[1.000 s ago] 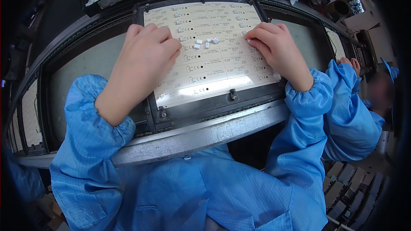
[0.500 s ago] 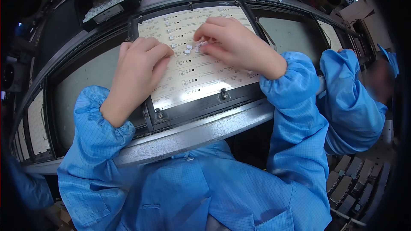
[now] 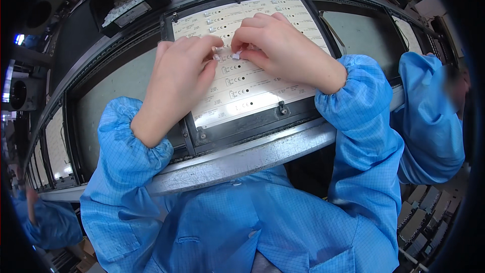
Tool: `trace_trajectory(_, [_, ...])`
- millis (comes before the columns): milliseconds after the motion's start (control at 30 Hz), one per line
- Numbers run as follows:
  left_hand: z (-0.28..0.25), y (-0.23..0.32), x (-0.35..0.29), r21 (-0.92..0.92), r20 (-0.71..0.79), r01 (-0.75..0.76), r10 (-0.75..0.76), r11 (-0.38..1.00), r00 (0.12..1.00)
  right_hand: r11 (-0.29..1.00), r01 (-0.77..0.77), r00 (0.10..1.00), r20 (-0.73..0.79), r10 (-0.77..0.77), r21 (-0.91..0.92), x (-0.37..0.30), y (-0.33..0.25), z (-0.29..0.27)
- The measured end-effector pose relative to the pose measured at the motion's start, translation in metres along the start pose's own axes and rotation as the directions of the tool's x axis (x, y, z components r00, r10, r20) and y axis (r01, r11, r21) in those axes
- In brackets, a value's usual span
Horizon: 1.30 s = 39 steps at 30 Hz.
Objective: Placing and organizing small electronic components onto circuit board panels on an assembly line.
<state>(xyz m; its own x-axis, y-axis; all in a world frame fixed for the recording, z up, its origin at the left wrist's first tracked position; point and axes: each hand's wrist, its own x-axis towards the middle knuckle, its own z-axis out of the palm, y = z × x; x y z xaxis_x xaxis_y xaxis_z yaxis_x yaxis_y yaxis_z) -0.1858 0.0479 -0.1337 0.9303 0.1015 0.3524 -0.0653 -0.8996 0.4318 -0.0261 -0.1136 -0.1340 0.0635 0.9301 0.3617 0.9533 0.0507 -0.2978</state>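
A white printed circuit board panel (image 3: 222, 114) lies in a black frame, with rows of small white connectors (image 3: 212, 29) standing along its upper left part. My left hand (image 3: 182, 73) is over the panel's left side, its thumb and fingertips closed around a small white connector (image 3: 216, 56). Just to the right, my right hand (image 3: 280, 48) pinches another white connector (image 3: 236, 56) between thumb and forefinger, low over the board. Its curled fingers hide anything deeper in the palm. Below both hands, the printed connector outlines are bare.
A black bin (image 3: 134, 0) heaped with small white parts stands beyond the frame at upper left. A metal rail (image 3: 242, 167) runs along the near edge. Further panels sit along the line on both sides. A co-worker's blue sleeve (image 3: 429, 121) is at the right, another person at far left.
My left hand has moved in toward the right hand and now holds a white connector that was between the hands. The whole view has shifted slightly, moving the scene to the right.
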Motion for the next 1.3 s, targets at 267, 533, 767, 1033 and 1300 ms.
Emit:
trace_trajectory(267, [0.0,-0.006,0.007,0.063,-0.001,-0.111,0.111,0.992,0.994,0.985,-0.033,0.988,-0.146,0.059,0.171,0.0,0.004,-0.023])
trace_trajectory(533, [0.0,-0.006,0.007,0.055,0.0,-0.144,0.144,0.988,0.99,0.969,-0.116,0.971,-0.182,0.157,0.219,-0.004,0.006,-0.029])
trace_trajectory(767, [0.002,-0.01,0.009,0.065,0.012,-0.192,0.192,0.979,0.981,0.97,-0.122,0.959,-0.227,0.17,0.21,-0.007,0.01,-0.028])
trace_trajectory(1033, [0.003,-0.011,0.008,0.084,0.011,-0.179,0.179,0.98,0.984,0.977,-0.163,0.961,-0.2,0.189,0.139,-0.007,0.01,-0.036])
trace_trajectory(1300, [0.012,0.002,0.008,0.184,-0.06,-0.212,0.227,0.96,0.972,0.976,-0.137,0.965,-0.198,0.171,0.171,-0.009,0.01,-0.038])
